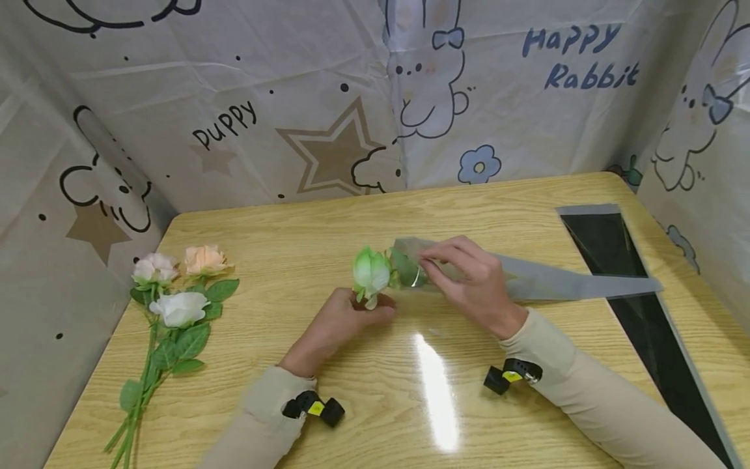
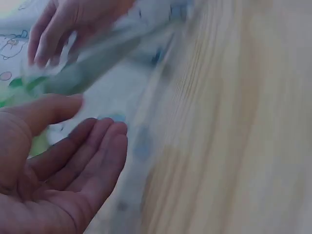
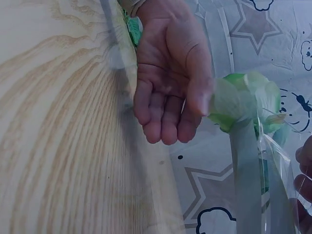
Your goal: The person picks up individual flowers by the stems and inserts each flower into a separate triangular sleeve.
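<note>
A green-and-white artificial flower (image 1: pixel 372 273) lies across the middle of the table, its bloom toward the left. Behind the bloom, a long translucent wrapping sleeve (image 1: pixel 547 277) encloses the leaf and stem and tapers to the right. My right hand (image 1: pixel 473 277) pinches the sleeve between thumb and index finger near its wide end. Just below the bloom is my left hand (image 1: pixel 346 326), its fingers partly hidden by the petals. In the left wrist view, the left palm (image 2: pixel 58 195) faces up with loosely bent fingers and a raised thumb, holding nothing.
Three artificial flowers, a pale pink one (image 1: pixel 155 268), a peach one (image 1: pixel 205 260) and a white one (image 1: pixel 178 309), lie at the left with green stems. A long black strip with grey edges (image 1: pixel 638 352) runs along the right side, under the sleeve's narrow end. Printed cloth (image 1: pixel 263 156) surrounds the table.
</note>
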`<state>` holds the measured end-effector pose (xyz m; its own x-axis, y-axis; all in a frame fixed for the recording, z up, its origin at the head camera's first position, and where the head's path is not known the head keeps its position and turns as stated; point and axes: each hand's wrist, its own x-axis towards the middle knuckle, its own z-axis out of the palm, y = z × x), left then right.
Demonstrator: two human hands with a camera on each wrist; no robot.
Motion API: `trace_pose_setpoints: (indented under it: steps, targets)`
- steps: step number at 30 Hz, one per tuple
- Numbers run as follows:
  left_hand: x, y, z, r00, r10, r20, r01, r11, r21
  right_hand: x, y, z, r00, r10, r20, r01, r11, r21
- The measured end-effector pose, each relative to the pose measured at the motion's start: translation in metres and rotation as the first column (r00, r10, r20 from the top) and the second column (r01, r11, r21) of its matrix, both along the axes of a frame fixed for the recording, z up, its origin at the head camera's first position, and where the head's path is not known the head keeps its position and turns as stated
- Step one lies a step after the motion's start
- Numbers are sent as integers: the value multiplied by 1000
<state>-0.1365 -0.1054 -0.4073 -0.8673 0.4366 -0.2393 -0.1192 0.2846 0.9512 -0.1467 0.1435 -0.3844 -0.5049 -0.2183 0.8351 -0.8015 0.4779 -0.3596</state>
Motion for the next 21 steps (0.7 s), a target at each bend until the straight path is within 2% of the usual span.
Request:
trace_pose_setpoints:
  steps: [2,5,9,12,15,18,21]
  targets:
    - [3,8,-3,996,-32,83,20,990,140,0,0,1,1000,2,2,-2,1000,-8]
    - [9,20,-8,981,-71,180,14,955,297,0,0,1,1000,7,2,-7,1000,-21]
    - [16,32,-12,972,-44,232,-45,930,365,1,-1,1,1000,22,-2,-22,1000,-23]
    - [20,38,-14,972,17,236,-118,898,424,2,-3,1,1000,29,-7,-29,999,-15]
    - [22,41,-16,976,101,191,-183,858,480,3,-4,0,999,38,-9,-38,999,-2]
    - [22,41,-17,978,157,136,-206,822,532,4,-5,-2,998,56,-6,-55,998,12]
    - [22,42,-19,978,180,102,-205,794,572,6,-7,-3,997,71,1,-71,997,22]
